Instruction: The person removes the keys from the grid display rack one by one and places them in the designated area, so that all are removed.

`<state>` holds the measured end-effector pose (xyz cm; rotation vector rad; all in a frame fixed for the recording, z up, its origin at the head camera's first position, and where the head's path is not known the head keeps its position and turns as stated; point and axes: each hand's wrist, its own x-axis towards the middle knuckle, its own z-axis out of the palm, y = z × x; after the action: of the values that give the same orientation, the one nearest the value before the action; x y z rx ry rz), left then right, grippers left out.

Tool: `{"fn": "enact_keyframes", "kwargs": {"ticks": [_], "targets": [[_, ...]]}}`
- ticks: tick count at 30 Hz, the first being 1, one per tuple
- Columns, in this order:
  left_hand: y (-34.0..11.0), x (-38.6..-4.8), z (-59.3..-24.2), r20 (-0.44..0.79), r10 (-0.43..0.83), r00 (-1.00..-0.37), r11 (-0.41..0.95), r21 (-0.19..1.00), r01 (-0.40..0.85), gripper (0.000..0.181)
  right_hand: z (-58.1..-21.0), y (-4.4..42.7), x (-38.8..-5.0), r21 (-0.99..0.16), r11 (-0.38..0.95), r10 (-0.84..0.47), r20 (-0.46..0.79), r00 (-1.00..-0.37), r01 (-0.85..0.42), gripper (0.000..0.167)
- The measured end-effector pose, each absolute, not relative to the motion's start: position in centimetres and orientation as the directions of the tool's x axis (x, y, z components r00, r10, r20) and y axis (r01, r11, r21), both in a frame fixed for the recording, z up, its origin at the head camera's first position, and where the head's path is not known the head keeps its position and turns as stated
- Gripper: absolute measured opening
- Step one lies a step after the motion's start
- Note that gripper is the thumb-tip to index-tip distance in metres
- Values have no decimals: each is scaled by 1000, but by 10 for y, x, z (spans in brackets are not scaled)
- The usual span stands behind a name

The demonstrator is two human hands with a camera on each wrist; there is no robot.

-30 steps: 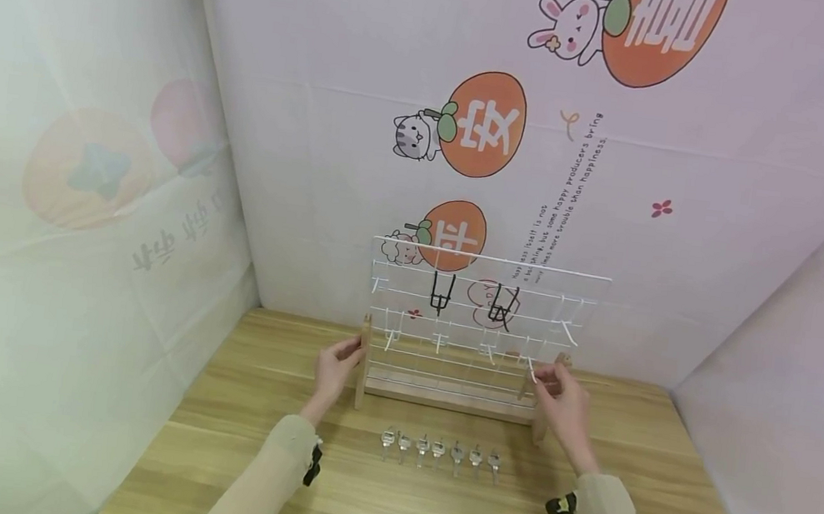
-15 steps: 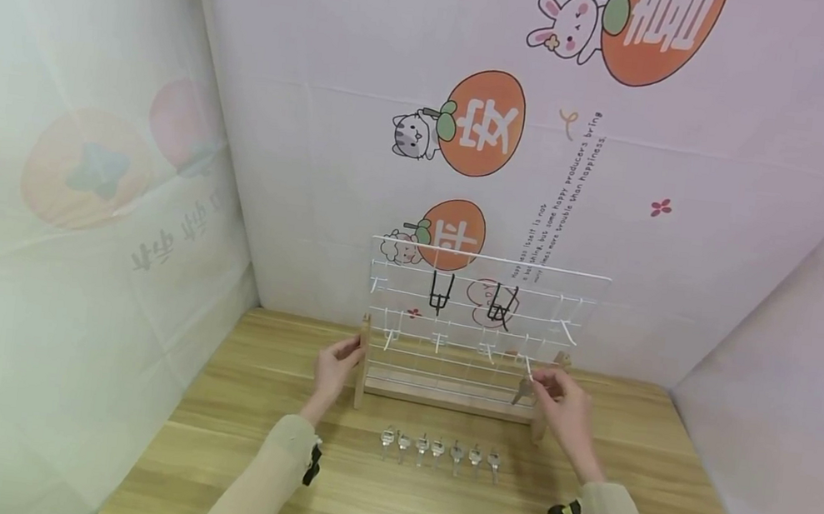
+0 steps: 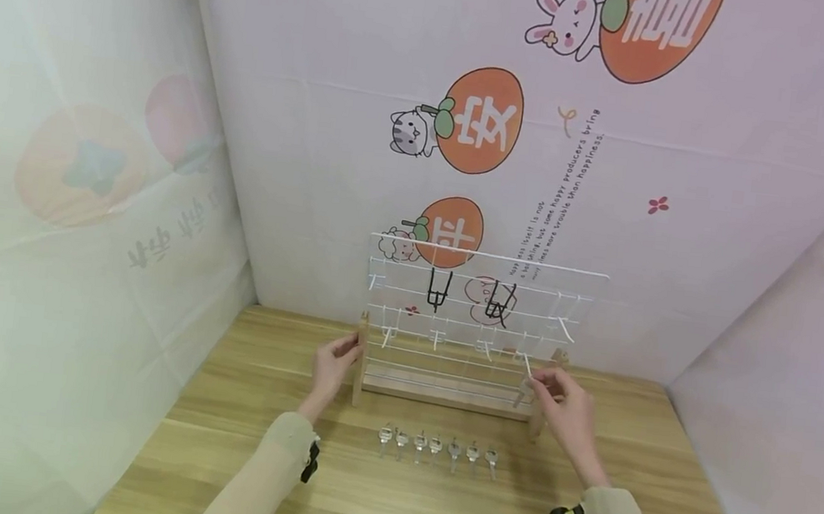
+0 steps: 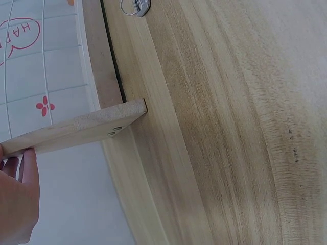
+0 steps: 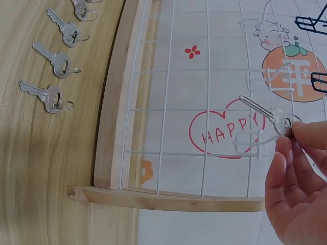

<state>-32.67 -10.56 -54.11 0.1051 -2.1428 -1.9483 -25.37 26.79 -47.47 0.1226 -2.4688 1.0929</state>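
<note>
A white wire grid rack with a wooden base [image 3: 443, 390] stands at the back of the table. My left hand [image 3: 331, 366] holds the rack's left wooden post [image 4: 82, 125] by its edge, with part of the hand cut off in the left wrist view. At the rack's right side, my right hand [image 3: 567, 412] pinches a silver key [image 5: 278, 120] between thumb and fingers at its head and ring. The key's blade points away from the fingers. Right beside the key is a white hook [image 5: 248, 143] in the lower row; whether the ring touches it I cannot tell.
Several silver keys with rings [image 3: 435, 444] lie in a row on the wooden table [image 3: 386, 506] before the rack. More white hooks and two black hooks [image 3: 439, 289] hang on the grid. A printed cloth [image 3: 317, 155] rises behind, with pale cloth sides.
My right hand has shifted slightly right at the lower right hook, and the key shows more plainly beneath it. The left hand keeps its place on the post.
</note>
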Motion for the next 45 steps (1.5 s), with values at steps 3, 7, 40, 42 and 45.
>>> {"fn": "enact_keyframes", "kwargs": {"ticks": [3, 7, 40, 42, 45], "targets": [[-106, -326, -541, 135, -214, -968, 117, 987, 112, 33, -475, 269, -253, -695, 676, 85, 405, -910, -246, 7], [-107, -327, -541, 138, -213, -967, 122, 986, 114, 32, -479, 272, -251, -707, 666, 76, 381, -921, -238, 7], [-106, -329, -544, 162, -220, -962, 113, 984, 140, 31, -566, 297, -245, -676, 724, -34, 166, -986, -139, 6], [-106, -329, -544, 162, -216, -963, 110, 984, 140, 31, -570, 297, -245, -670, 729, -44, 160, -986, -141, 7], [-106, -329, -543, 161, -211, -964, 105, 984, 141, 32, -574, 297, -244, -665, 735, -52, 143, -988, -135, 6]]}}
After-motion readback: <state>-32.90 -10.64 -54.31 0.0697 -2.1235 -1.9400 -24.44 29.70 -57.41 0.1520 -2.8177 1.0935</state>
